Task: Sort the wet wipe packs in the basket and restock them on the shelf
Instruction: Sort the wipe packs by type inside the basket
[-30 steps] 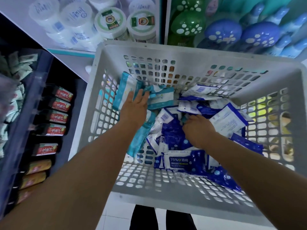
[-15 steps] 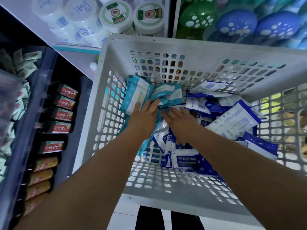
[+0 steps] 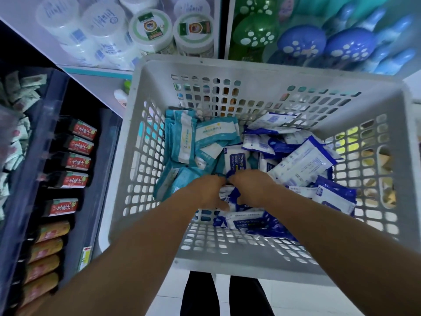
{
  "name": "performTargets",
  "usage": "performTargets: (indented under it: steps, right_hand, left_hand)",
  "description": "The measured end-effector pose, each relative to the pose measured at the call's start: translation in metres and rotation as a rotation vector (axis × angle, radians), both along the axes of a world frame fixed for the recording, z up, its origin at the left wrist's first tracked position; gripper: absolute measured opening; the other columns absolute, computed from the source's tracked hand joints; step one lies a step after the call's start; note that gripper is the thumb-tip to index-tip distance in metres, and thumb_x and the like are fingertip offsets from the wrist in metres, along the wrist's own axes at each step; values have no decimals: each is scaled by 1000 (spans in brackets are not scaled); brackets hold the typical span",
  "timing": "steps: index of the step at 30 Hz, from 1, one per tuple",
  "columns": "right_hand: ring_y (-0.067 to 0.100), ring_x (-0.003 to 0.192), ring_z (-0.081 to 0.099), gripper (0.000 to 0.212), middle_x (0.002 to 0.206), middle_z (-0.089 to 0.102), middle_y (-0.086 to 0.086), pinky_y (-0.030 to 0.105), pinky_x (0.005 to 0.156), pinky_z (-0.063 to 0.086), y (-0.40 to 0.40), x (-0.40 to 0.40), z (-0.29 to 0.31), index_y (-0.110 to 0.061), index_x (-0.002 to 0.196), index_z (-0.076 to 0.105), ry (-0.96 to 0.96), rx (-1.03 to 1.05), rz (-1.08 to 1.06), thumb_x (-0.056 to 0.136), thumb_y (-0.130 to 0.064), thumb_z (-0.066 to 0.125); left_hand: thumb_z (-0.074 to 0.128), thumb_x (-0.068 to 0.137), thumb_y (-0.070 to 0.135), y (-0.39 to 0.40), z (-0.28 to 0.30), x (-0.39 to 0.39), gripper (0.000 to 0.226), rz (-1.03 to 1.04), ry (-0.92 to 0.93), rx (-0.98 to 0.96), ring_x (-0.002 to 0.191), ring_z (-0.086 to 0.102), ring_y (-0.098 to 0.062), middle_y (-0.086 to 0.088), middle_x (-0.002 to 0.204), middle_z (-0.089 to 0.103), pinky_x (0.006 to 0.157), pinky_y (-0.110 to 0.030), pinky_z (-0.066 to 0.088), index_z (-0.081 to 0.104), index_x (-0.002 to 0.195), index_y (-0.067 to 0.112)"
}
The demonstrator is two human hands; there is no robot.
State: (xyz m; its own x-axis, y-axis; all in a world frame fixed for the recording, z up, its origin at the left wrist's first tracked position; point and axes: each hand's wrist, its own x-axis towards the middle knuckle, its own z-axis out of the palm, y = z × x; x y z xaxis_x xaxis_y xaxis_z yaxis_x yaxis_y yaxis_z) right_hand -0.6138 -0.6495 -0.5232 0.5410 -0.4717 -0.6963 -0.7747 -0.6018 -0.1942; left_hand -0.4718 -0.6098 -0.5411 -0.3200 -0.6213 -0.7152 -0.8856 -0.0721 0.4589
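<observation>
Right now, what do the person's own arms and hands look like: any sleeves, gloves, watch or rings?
Both forearms are bare right up to the bottom edge of the picture; no sleeve shows. The left hand and the right hand wear no gloves. No watch or band shows at either wrist. The fingers are largely hidden among the packs, so I cannot tell about rings.

"75%" and "Alcohol Wipes" print on the upright blue-white wipe pack (image 3: 237, 159) mid-basket. "75%" again on the flat blue pack (image 3: 247, 222) at the near side. Red-label bottles (image 3: 76, 161) on the left shelf carry Chinese characters. Other labels too blurred to read.
</observation>
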Motion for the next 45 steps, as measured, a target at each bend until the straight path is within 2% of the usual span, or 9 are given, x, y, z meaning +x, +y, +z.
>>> performTargets:
  steps: [6,14,19,23,26,35,38,42,45]
  right_hand:
    - [25,95,60,21,102,64,6,30,71,42,-4,-13,17,-17,105,62,-160,-49,-176,86,-25,64]
    - [25,93,59,30,100,66,8,33,77,48,-17,-34,62,-10,108,67,-379,-203,-609,86,-30,66]
    - [25,88,61,26,94,68,10,29,68,42,-25,-58,94,-9,105,69,-378,-259,-749,86,-26,65]
    - [30,86,62,24,82,65,13,32,64,44,-34,-89,118,-2,95,69,-355,-316,-870,84,-23,66]
    - [28,70,52,21,60,50,5,30,49,29,-44,-112,129,-8,69,60,-313,-359,-927,83,-23,66]
    - [36,97,58,23,106,64,16,30,68,38,-65,-145,89,-9,111,60,-167,-436,-829,90,-15,52]
    - [36,104,56,22,110,61,17,34,73,41,-62,-143,79,-6,111,53,-120,-461,-662,90,-5,50]
    - [27,140,28,56,151,34,10,34,113,21,-60,-139,72,-10,143,39,-113,-446,-423,90,-8,55]
    - [23,147,12,53,159,17,3,36,117,13,-58,-142,62,-16,146,36,-49,-373,-319,95,-14,51]
  left_hand:
    - [77,78,33,-4,3,0,44,292,116,-129,99,62,-21,-4,107,66,75,-25,45,63,115,15]
    - [82,73,26,-24,38,-5,96,807,431,-127,126,48,-18,-2,139,47,99,-32,43,23,149,21]
    - [84,71,27,-37,63,-29,105,712,426,-47,128,46,-17,4,145,41,103,-35,42,16,151,25]
    - [83,73,24,-53,81,-62,74,671,479,-183,104,59,-12,9,112,58,76,-18,47,43,136,23]
    - [83,72,27,-64,86,-91,65,705,495,-191,100,62,-17,7,105,60,83,-30,52,50,128,20]
    - [81,72,25,-72,52,-134,94,577,345,-62,124,50,-23,-3,139,48,100,-45,45,27,148,20]
    - [76,77,22,-70,42,-144,72,666,250,-162,115,57,-23,-6,128,58,94,-38,48,42,139,13]
    - [72,81,20,-74,40,-165,35,758,240,-234,93,63,-20,-3,102,67,71,-25,44,61,112,9]
    - [72,80,16,-73,43,-168,37,667,341,-216,97,63,-20,-5,108,67,83,-30,50,61,115,10]
